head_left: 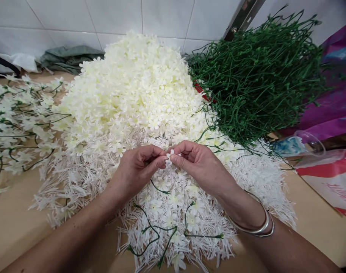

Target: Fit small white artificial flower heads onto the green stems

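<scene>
My left hand (138, 168) and my right hand (197, 161) meet above the table, fingers pinched together on one small white plastic flower piece (169, 156). A green stem (158, 188) trails down from under my left hand, with several white flowers fitted on its branches (173, 223). Beneath my hands lies a spread of white spiky stamen pieces (76, 185). Behind them rises a big heap of cream flower petals (133, 87). A silver bangle (260, 223) circles my right wrist.
A tangled heap of bare green stems (260, 76) sits at the back right. Finished stems with flowers (16, 121) lie at the left. A clear plastic cup (306, 144), printed bags (332, 178) and purple plastic (337, 102) are at the right. White tiled wall (76, 19) behind.
</scene>
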{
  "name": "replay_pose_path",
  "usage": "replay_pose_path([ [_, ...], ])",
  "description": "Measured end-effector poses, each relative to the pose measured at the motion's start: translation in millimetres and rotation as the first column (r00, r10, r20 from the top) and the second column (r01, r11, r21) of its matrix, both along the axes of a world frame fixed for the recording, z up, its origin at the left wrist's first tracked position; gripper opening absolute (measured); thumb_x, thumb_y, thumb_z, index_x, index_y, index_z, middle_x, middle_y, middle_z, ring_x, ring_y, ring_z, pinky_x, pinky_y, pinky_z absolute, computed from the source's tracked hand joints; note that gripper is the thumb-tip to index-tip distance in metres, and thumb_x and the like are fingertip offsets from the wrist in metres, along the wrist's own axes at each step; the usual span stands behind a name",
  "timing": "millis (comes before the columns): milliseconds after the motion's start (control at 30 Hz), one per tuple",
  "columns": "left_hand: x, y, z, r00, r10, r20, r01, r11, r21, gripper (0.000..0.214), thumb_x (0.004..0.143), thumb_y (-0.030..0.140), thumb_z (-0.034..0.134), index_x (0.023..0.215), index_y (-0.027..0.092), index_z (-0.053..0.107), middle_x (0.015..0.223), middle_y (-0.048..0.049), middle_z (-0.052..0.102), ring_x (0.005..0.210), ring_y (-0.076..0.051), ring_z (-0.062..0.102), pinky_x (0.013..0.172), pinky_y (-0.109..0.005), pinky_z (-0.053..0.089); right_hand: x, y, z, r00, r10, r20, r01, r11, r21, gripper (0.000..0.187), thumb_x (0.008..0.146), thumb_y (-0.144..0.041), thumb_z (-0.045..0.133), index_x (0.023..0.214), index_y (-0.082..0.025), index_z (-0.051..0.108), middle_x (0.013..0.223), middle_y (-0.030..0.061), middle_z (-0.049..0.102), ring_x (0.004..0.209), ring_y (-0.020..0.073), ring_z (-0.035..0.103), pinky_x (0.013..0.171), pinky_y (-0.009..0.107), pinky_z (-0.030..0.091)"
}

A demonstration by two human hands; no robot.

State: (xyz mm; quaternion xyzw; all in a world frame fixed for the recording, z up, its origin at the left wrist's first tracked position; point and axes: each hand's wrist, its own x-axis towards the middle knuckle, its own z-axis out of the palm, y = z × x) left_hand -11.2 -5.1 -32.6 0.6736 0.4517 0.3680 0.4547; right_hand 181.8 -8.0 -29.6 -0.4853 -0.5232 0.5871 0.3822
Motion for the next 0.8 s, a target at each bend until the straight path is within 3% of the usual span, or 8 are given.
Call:
replay_pose_path([
  [133,1.2,-1.3,-2.3,1.0,0.02,0.009,-0.02,0.999,-0.041,0.018,0.094,0.033,0.068,0.084,0.019,0.075,0.072,-0.0008,0.075,0.065,-0.014,0.065,0.062,-0.025,0.049,-0.6,1.1,-2.6,0.999,-0.016,-0.038,0.015,1.0,-0.025,0.032,0.079,-0.048,0.083,0.085,-0.022,0.065,0.071,-0.0021,0.062,0.069,0.015,0.057,0.061,0.029,0.045],
  [400,5.2,2.2,4.2,0.976,0.015,0.217,0.031,0.978,-0.206,0.015,0.089,0.032,0.075,0.092,0.018,0.077,0.08,-0.0017,0.08,0.073,-0.014,0.072,0.07,-0.023,0.056,8.3,8.1,2.6,0.981,-0.031,-0.189,0.003,0.99,-0.144,0.04,0.065,-0.051,0.094,0.078,-0.022,0.07,0.078,-0.0012,0.067,0.076,0.0151,0.057,0.074,0.032,0.044],
  [533,3.4,0.9,4.7,0.981,0.041,0.188,0.0,0.977,-0.212,0.014,0.089,0.032,0.075,0.09,0.018,0.077,0.078,-0.0011,0.079,0.072,-0.013,0.071,0.068,-0.022,0.055,9.8,8.7,4.4,0.981,-0.052,-0.185,0.018,0.983,-0.184,0.041,0.06,-0.049,0.097,0.076,-0.022,0.072,0.077,-0.0016,0.067,0.076,0.015,0.056,0.076,0.032,0.043],
  [800,2.3,0.1,2.4,0.995,-0.011,0.101,0.025,0.989,-0.145,0.016,0.091,0.033,0.071,0.086,0.019,0.077,0.075,-0.0003,0.076,0.068,-0.012,0.064,0.064,-0.022,0.049,8.1,6.3,0.8,0.988,-0.036,-0.151,0.013,0.988,-0.153,0.03,0.066,-0.041,0.094,0.076,-0.023,0.072,0.08,-0.0012,0.068,0.078,0.0155,0.056,0.075,0.033,0.043],
])
